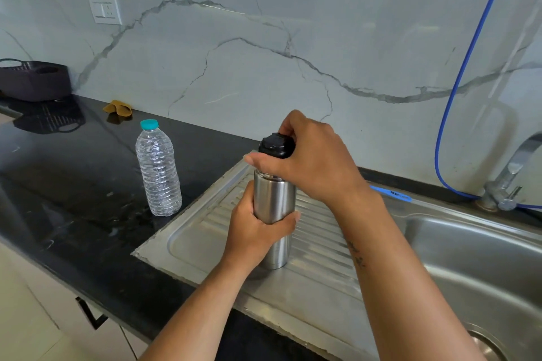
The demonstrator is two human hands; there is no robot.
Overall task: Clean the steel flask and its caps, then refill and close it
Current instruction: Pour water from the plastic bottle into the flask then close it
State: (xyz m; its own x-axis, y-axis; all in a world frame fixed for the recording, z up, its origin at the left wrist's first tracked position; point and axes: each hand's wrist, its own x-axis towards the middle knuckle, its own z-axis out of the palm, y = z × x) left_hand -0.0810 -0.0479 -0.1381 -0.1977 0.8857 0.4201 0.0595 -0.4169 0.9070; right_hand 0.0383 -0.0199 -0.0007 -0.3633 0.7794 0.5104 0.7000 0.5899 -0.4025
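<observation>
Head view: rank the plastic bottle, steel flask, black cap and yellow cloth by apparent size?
1. Steel flask, though nearer the camera.
2. Plastic bottle, close behind; unsure.
3. Black cap.
4. Yellow cloth, farthest away.

The steel flask (274,205) stood upright on the ribbed drainboard (319,246) beside the sink basin, its brushed silver body shiny. A black cap (275,145) sat on its mouth, a narrow gap showing beneath.
</observation>
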